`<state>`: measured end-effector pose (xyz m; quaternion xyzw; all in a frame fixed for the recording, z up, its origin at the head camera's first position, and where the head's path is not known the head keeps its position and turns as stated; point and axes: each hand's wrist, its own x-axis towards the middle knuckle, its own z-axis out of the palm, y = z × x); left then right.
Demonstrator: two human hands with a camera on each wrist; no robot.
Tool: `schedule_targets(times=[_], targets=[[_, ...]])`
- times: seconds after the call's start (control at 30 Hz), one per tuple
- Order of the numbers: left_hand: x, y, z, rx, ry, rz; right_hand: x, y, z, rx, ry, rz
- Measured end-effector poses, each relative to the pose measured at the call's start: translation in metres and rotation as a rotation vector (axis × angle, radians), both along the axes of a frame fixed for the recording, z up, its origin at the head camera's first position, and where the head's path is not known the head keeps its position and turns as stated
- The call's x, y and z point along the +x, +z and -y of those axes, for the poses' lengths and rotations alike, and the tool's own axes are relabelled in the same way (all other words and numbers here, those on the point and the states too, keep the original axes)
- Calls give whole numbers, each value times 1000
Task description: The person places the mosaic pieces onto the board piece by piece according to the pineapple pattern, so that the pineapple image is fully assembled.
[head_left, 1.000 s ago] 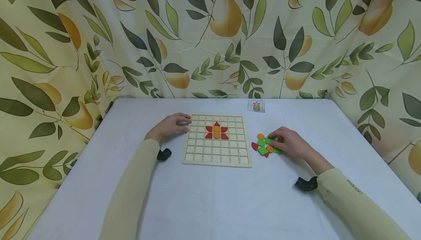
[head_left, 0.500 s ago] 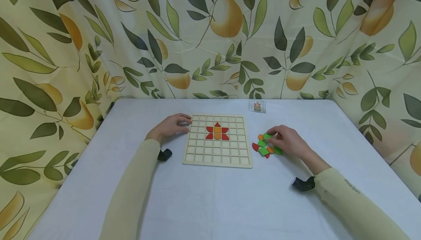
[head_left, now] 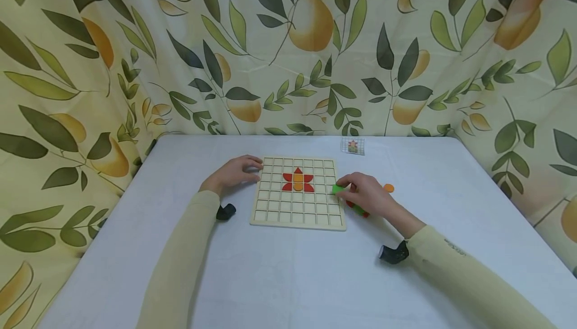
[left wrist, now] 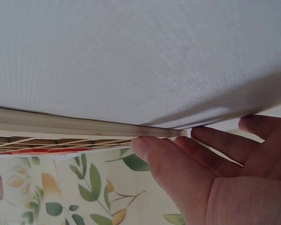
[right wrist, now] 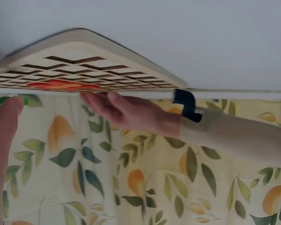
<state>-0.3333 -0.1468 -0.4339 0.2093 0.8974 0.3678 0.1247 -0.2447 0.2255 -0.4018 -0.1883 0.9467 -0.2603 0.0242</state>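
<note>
A wooden grid board (head_left: 297, 216) lies on the white table, with a red and orange flower (head_left: 297, 181) set in its cells. My left hand (head_left: 236, 171) rests with relaxed fingers against the board's far left corner; the left wrist view shows the fingers (left wrist: 178, 164) touching the board's edge (left wrist: 61, 124). My right hand (head_left: 365, 196) pinches a green piece (head_left: 338, 189) just above the board's right edge. The green piece (right wrist: 2, 100) also shows at my thumb in the right wrist view. Loose red and green pieces (head_left: 359, 212) lie partly hidden under that hand.
One orange piece (head_left: 388, 188) lies alone to the right of my right hand. A small pattern card (head_left: 352, 145) sits near the table's far edge. Leaf-printed curtains (head_left: 288, 48) close in the back and both sides.
My right hand lifted a green piece from the pile and carried it left to the board's right edge. An orange piece now lies apart on the right. The left hand stayed put.
</note>
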Motion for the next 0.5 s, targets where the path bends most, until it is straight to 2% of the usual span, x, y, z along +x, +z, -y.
schedule_targets(times=[0.17, 0.5], targets=[[1, 1, 0, -1, -3, 0, -1, -5, 24, -19, 47, -33], [1, 2, -1, -11, 4, 1, -4, -9, 64, -52, 101, -15]])
